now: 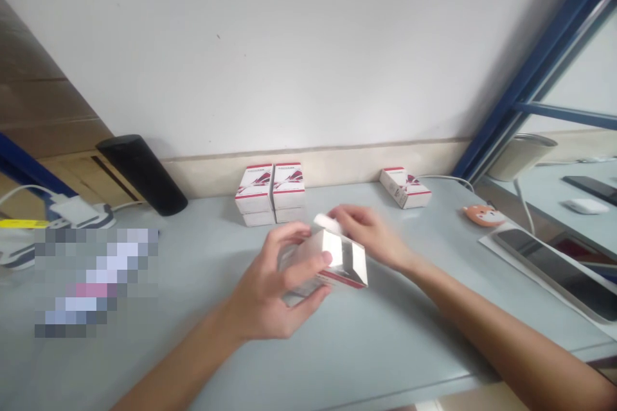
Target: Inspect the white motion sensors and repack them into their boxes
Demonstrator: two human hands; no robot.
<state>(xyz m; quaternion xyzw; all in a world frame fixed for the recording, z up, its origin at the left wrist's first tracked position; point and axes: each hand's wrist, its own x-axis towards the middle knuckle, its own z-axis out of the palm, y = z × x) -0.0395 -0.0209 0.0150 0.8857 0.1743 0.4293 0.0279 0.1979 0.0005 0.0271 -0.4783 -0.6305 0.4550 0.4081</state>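
Observation:
A small white cardboard box [321, 249] with red edging is tilted above the table, its near right end open and its flaps standing out. My left hand [272, 282] wraps round its left side, thumb on top and fingers beneath. At the far side, my right hand [369, 231] has its curled fingers on a raised white flap [328, 224]; its fingertips are partly hidden and slightly blurred. Something dark shows at the box's open end, but I cannot make out what it is.
Several similar boxes [255, 189] stand stacked by the wall, with another box [405, 189] to their right. A black cylinder [144, 173] leans at left near a power strip [103, 217]. At right lie an orange animal-faced item [483, 215] and a phone [554, 273]. A blue frame [515, 70] rises behind.

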